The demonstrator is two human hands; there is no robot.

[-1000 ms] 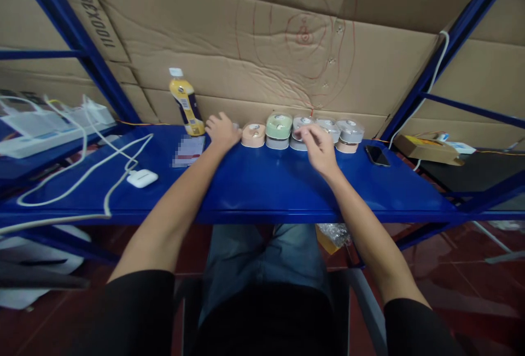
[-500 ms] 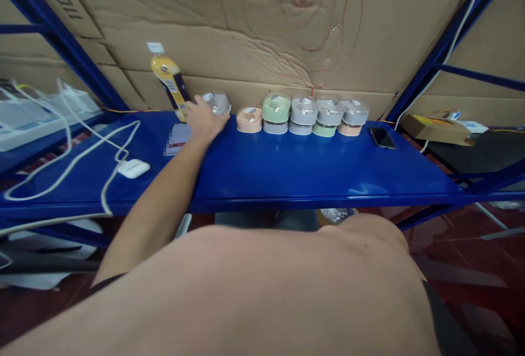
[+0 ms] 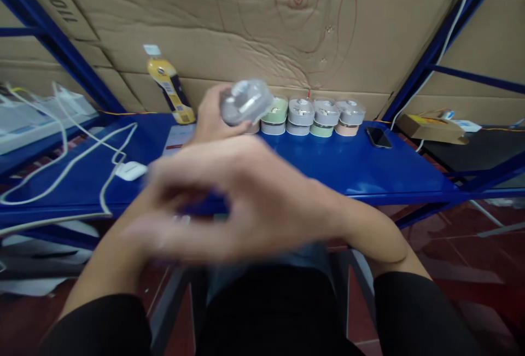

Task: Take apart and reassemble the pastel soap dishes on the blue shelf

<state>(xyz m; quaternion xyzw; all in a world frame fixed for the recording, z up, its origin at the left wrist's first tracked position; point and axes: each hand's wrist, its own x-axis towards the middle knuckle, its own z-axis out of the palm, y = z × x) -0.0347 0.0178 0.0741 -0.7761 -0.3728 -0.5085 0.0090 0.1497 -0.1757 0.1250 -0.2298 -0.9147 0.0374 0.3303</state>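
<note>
A grey box with a clear lid [image 3: 247, 102] is held up above the blue shelf, my left hand [image 3: 213, 115] gripping it from its left side. Nearer the camera, my right hand [image 3: 233, 197] is blurred by motion; its fingers are curved with a gap between them and the thumb, and nothing shows in it. Behind the held box, a pink box [image 3: 253, 127] is mostly hidden. To its right stand stacks of two boxes: green [image 3: 278, 110] on grey, grey [image 3: 301, 111] on grey, grey [image 3: 326, 111] on green, grey [image 3: 350, 111] on pink.
On the blue shelf [image 3: 394, 175] lie a phone [image 3: 378, 137], a white earphone case [image 3: 131, 170], a white cable [image 3: 82, 160] and a flat printed card [image 3: 179, 136]. A yellow bottle [image 3: 170, 91] leans at the back left. Cardboard [image 3: 197, 11] lines the rear.
My left hand has lifted the grey box off the shelf and moved it right, towards the camera. My right hand, not visible before, has come in front of the left forearm.
</note>
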